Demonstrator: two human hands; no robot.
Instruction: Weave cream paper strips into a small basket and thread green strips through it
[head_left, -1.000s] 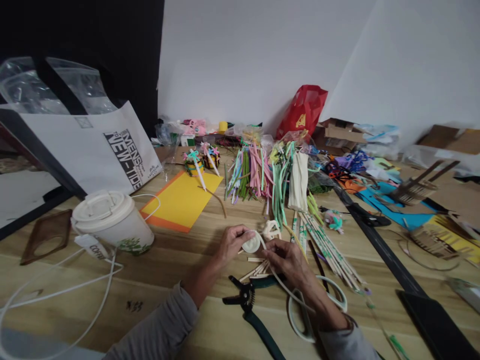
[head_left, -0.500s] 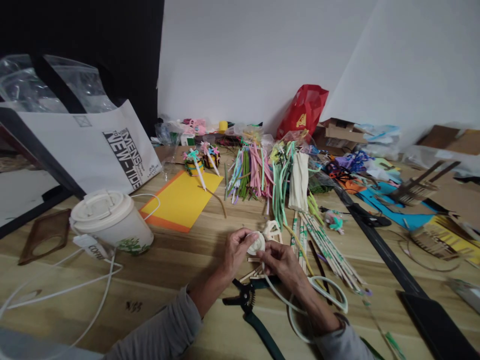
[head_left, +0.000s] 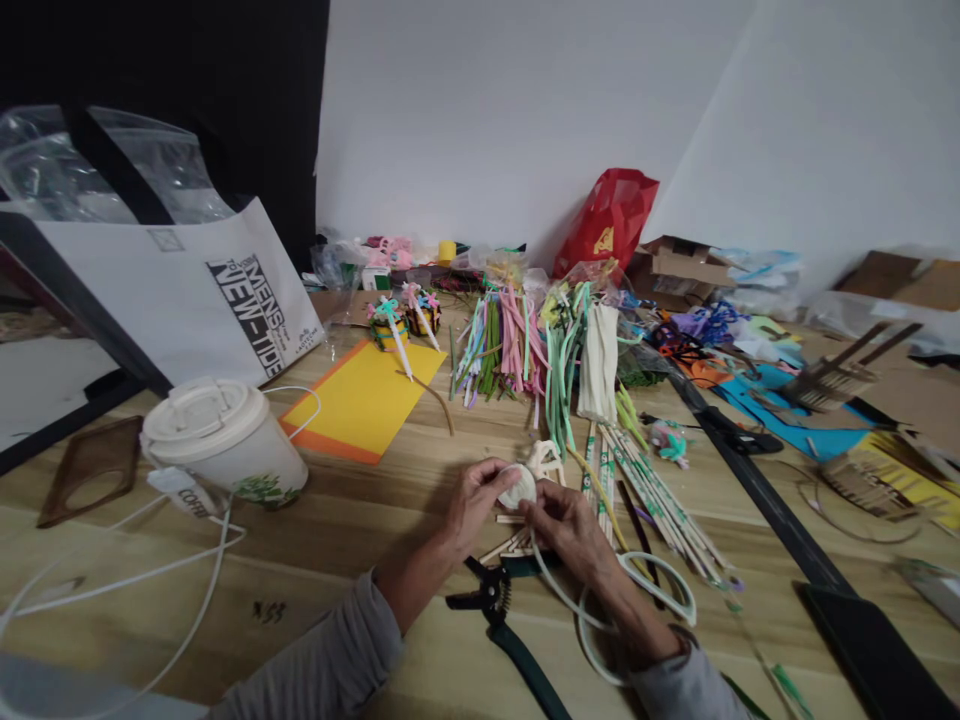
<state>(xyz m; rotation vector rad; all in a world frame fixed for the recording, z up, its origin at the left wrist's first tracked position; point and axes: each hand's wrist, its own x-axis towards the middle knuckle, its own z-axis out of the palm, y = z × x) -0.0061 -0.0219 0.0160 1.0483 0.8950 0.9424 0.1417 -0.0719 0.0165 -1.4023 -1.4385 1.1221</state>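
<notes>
Between my two hands is a small round coil (head_left: 517, 486) of cream cord, perhaps a pipe cleaner. My left hand (head_left: 478, 497) pinches its left side with thumb and fingers. The fingers of my right hand (head_left: 564, 520) close on the lower right edge, where the cord's tail (head_left: 551, 580) comes off and curves down under my right forearm. A bent cream piece (head_left: 547, 460) lies just beyond my fingertips. Below my hands are dark-handled spring cutters (head_left: 491, 595). White-handled scissors (head_left: 679, 590) lie partly under my right wrist.
Bundles of coloured pipe cleaners (head_left: 514, 345) and paper-wrapped sticks (head_left: 664, 500) lie ahead. Yellow paper (head_left: 375, 390) is left of them. A lidded cup (head_left: 225, 440), white cable (head_left: 217, 590) and large bag (head_left: 165, 290) stand left. A black phone-like slab (head_left: 874, 650) lies right.
The coil and both hands have shifted slightly to the right. The coil's face now turns a little differently, and the tail has moved slightly right with it.
</notes>
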